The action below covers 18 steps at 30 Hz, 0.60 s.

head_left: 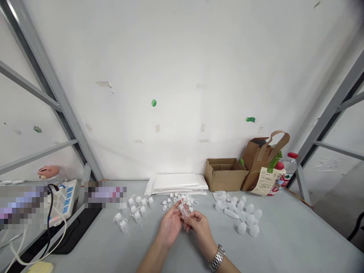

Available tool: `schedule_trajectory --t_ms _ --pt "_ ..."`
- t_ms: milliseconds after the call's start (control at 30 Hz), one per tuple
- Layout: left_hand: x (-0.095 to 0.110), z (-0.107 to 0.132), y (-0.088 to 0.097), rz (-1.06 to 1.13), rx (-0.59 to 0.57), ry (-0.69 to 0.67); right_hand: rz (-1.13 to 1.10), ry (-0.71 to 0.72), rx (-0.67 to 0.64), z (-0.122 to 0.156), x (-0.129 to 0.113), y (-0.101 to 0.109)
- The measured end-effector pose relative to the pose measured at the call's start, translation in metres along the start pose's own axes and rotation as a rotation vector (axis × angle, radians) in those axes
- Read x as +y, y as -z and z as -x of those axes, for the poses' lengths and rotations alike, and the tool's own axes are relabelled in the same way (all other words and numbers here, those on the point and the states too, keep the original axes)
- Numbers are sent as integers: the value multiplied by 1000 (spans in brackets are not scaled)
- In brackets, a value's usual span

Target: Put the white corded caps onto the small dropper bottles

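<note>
My left hand (170,224) and my right hand (198,224) meet over the grey table (284,242), both pinching one small clear plastic vial (184,211) between the fingertips. Just behind them lies a pile of small white caps with loops (179,200). To the left stand several small capped white bottles (136,212). To the right lie several white bottles without caps (241,216). A metal watch (217,258) is on my right wrist.
A stack of white bags (178,182) lies against the wall. An open cardboard box (224,173), a brown paper bag (261,159) and red-capped drink bottles (287,168) stand at the back right. A power strip (64,201) with cables sits at the left.
</note>
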<state>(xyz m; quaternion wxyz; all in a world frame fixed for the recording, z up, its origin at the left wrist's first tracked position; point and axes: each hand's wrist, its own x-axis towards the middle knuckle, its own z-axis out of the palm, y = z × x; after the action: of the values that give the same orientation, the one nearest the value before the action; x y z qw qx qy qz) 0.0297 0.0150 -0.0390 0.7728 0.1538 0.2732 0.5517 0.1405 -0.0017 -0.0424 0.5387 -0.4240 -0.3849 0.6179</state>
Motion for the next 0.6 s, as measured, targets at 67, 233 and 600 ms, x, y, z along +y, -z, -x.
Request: schedule_trajectory --t_ms 67,233,600 --pt "0 1 -1 6 3 -6 -11 3 -7 1 -1 -1" --pt "3 4 -3 31 -19 13 -52 -11 -35 1 -3 -1" --pt "3 2 0 25 -61 0 -234 -110 -164 5 -13 -1"
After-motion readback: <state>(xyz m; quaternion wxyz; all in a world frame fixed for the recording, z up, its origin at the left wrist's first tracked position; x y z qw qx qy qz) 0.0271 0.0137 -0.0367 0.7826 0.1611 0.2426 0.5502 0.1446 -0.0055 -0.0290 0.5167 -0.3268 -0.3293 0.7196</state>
